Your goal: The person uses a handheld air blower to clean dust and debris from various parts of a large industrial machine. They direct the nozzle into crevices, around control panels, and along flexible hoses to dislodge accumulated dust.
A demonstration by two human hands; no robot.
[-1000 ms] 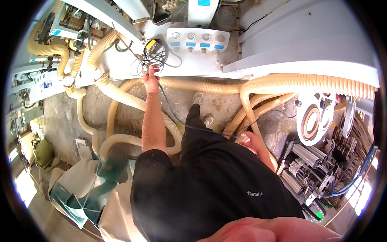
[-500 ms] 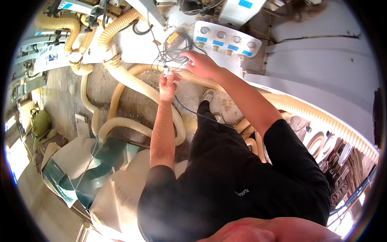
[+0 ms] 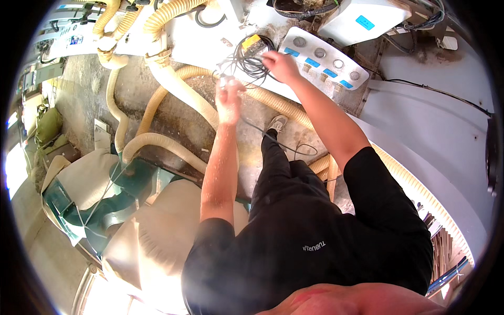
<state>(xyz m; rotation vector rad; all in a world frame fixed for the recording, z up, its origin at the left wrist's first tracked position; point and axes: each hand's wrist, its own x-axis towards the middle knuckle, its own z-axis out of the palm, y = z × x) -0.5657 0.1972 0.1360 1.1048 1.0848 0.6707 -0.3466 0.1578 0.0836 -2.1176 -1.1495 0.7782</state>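
A loose coil of thin dark cable (image 3: pixel 252 64) hangs in front of the white machine's ledge, its loops partly bunched. My right hand (image 3: pixel 282 66) is closed on the coil's right side, fingertips around some of the cable. To the left and a little lower, my left hand (image 3: pixel 229 103) is raised with its fingers pinched on a small shiny piece (image 3: pixel 224 82), washed out by glare, beside the thin loops. Its exact kind is unclear. From near this hand a single strand of cable trails down to the right, past my leg. A yellow patch (image 3: pixel 251 42) shows behind the coil.
A white panel with round gauges (image 3: pixel 320 53) lies right of the coil. Ribbed cream hoses (image 3: pixel 181 94) cross the floor and run along the machine's base. Pale bulging bags (image 3: pixel 157 226) and a green frame (image 3: pixel 60 202) stand at left. My shoe (image 3: pixel 278 123) is on the floor below.
The view has shifted, so both hands and the coil appear farther right. My left hand still pinches the shiny piece, and my right hand stays at the coil. The trailing cable now bends into a loop.
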